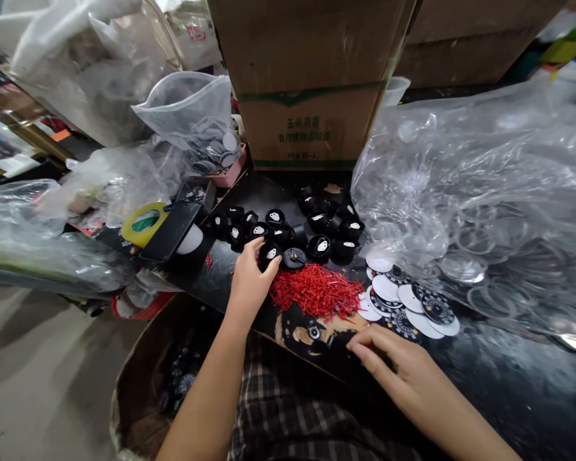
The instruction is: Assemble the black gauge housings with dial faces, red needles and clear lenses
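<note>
My left hand [250, 276] has its thumb and fingers around a black round case [269, 251] with a white patch inside. Several more black cases [319, 247] stand close behind it. Touching the red heap's upper edge is a dark disc with a brass-coloured centre [294, 257]. A pile of thin red pieces [319, 291], which look like watch-style hands, lies between my two hands. At the table's near edge my right hand [388, 362] is closed, thumb against forefinger; whatever the tips hold is too small to make out. A small dark ring-shaped part [313, 332] lies to its left.
White and black printed dials [408, 301] lie overlapping at the right, beside a large clear bag [480, 211] of transparent rings. A carton [307, 96] stands behind. Leftward are a phone [171, 232], a yellow tape roll [144, 224] and a bag of grey discs [211, 144]. Below sits an open container [125, 397].
</note>
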Action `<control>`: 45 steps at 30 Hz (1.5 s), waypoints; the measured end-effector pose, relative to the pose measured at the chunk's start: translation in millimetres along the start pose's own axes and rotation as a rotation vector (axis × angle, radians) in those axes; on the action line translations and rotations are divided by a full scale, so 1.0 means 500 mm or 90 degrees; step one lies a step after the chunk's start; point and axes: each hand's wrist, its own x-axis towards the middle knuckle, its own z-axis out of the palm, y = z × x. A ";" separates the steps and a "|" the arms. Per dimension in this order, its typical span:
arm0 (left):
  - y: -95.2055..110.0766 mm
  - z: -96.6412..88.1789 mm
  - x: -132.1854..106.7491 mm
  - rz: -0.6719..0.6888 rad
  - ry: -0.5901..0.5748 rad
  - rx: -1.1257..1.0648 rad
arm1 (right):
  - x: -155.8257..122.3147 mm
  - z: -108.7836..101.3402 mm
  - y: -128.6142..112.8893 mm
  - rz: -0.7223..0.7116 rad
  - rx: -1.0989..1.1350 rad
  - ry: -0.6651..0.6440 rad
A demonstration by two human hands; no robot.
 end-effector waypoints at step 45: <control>0.080 0.114 -0.248 -0.509 -0.239 -0.791 | -0.014 -0.037 0.001 -0.005 -0.028 0.143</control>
